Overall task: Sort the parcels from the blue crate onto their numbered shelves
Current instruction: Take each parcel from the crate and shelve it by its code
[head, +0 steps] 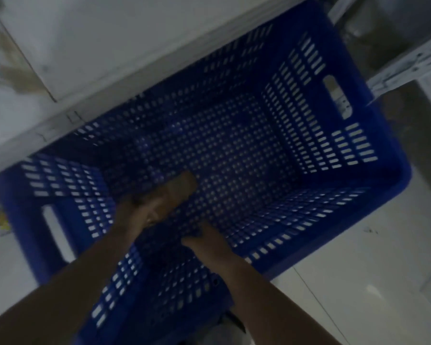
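Observation:
I look down into the blue slotted crate (pixel 373 135), which stands on a pale floor. Both my arms reach inside it. My left hand (pixel 139 210) grips a small brown parcel (pixel 182 185) low in the crate, near the left wall. My right hand (pixel 209 245) is just to the right of it, close to the near wall, with its fingertips against a dark shape (pixel 167 235) between the two hands. The picture is dim and blurred, so I cannot make out whether the right hand holds that shape. The rest of the crate's floor shows no parcels.
A pale raised ledge (pixel 135 78) runs along the crate's far side. A white metal shelf frame (pixel 408 63) stands at the upper right, next to the crate's corner. Light floor tiles (pixel 358 282) lie to the right.

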The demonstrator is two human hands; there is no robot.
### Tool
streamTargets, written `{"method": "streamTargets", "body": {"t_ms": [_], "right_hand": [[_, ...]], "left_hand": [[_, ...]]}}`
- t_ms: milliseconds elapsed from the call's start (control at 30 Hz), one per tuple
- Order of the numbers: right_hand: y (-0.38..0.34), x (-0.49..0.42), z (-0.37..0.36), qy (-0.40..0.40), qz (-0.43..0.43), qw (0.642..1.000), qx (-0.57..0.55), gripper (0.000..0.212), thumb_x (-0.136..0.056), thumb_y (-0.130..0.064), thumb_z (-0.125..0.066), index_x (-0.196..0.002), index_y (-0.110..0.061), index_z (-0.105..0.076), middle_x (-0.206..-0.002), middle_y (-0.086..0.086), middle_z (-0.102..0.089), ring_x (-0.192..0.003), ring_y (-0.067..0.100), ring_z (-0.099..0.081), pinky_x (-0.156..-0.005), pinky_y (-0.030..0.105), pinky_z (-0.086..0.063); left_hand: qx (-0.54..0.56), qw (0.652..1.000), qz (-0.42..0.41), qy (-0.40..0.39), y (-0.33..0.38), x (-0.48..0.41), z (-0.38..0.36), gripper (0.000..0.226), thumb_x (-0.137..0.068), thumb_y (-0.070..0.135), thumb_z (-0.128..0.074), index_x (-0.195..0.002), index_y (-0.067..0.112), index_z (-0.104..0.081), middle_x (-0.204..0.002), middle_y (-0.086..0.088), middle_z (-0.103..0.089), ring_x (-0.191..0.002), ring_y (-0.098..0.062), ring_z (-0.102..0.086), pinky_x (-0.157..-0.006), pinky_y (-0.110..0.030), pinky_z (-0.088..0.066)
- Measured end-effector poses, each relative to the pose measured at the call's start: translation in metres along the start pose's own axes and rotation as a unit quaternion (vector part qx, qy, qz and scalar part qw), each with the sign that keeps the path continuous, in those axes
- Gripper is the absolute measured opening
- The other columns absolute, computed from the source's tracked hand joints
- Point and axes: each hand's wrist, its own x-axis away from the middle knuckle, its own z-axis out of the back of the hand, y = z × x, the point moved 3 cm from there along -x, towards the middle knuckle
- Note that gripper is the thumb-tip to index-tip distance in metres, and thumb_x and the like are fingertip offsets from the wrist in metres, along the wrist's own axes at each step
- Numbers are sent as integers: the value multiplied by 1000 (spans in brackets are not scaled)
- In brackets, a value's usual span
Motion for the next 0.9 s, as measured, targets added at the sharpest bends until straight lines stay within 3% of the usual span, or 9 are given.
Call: {"method": "streamTargets", "body": {"t_ms": [100, 167, 267, 400, 533, 667, 733, 800, 900], "right_hand": [[-18, 37, 7, -5, -45, 975, -216, 79, -87, -52, -60, -149, -22, -23, -152, -2, -31, -133, 22, -41, -107, 33, -35], [-32, 69, 14, -11, -40, 965, -258, 89, -73, -62, -68, -146, -26, -33, -143, -6, -44, -121, 16, -51, -102, 36, -42], [-61, 122, 27, -24, 33, 953, -300, 71, -51, -59, -81, -116, -34, -65, -114, -11, -71, -104, 12, -66, -85, 31, -50], [-100, 207, 61, -12, 100, 939, -328, 43, -68, -35, -81, -109, -27, -69, -103, 0, -76, -89, 18, -73, -68, 31, -57], [-129, 299, 111, 81, 144, 942, -291, 52, -70, -28, -84, -116, -25, -61, -108, -9, -73, -98, 11, -69, -79, 35, -56], [-176, 404, 150, 171, 246, 923, -242, 37, -81, -33, -74, -115, -25, -63, -105, -10, -72, -93, 8, -69, -63, 23, -57], [-196, 462, 161, 236, 311, 902, -184, 31, -93, -31, -59, -123, -23, -58, -112, -4, -70, -102, 14, -67, -76, 25, -57], [-212, 527, 165, 294, 353, 882, -106, 43, -98, -31, -49, -139, -22, -40, -127, 4, -61, -117, 23, -59, -99, 40, -49], [-222, 627, 170, 350, 355, 867, -7, 59, -99, -34, -45, -150, -21, -19, -138, 11, -51, -124, 28, -52, -106, 42, -42]], "left_hand": [[83, 986, 22, -146, 12, 59, -20, 44, -90, 46, -49, -121, 18, -62, -116, -10, -67, -107, -30, -61, -89, -43, -49], [105, 979, 20, -175, 20, 97, -29, 48, -88, 51, -46, -113, 17, -68, -115, -12, -69, -102, -29, -66, -84, -43, -53], [118, 964, 60, -231, 45, 160, -50, 58, -87, 57, -41, -106, 12, -72, -112, -17, -69, -96, -32, -69, -76, -42, -57], [27, 973, 53, -225, 86, 239, -73, 65, -86, 66, -35, -103, 16, -74, -109, -16, -71, -95, -34, -70, -68, -40, -59], [-137, 974, -88, -160, 140, 322, -95, 42, -81, 60, -52, -101, 27, -69, -94, 1, -75, -85, -21, -72, -67, -32, -57], [-202, 929, -233, -202, 190, 422, -140, 34, -92, 22, -57, -125, 25, -54, -93, 14, -71, -89, -8, -64, -74, -24, -54], [-235, 895, -308, -221, 206, 480, -163, 42, -95, 14, -49, -134, 26, -40, -102, 13, -63, -91, -7, -61, -69, -15, -52], [-236, 868, -361, -245, 218, 538, -175, 36, -97, 12, -44, -132, 21, -40, -104, 9, -61, -89, -9, -61, -65, -11, -50], [-249, 822, -439, -263, 233, 628, -181, 35, -98, 10, -42, -133, 14, -41, -107, 2, -60, -95, -18, -58, -71, -15, -50]]}}
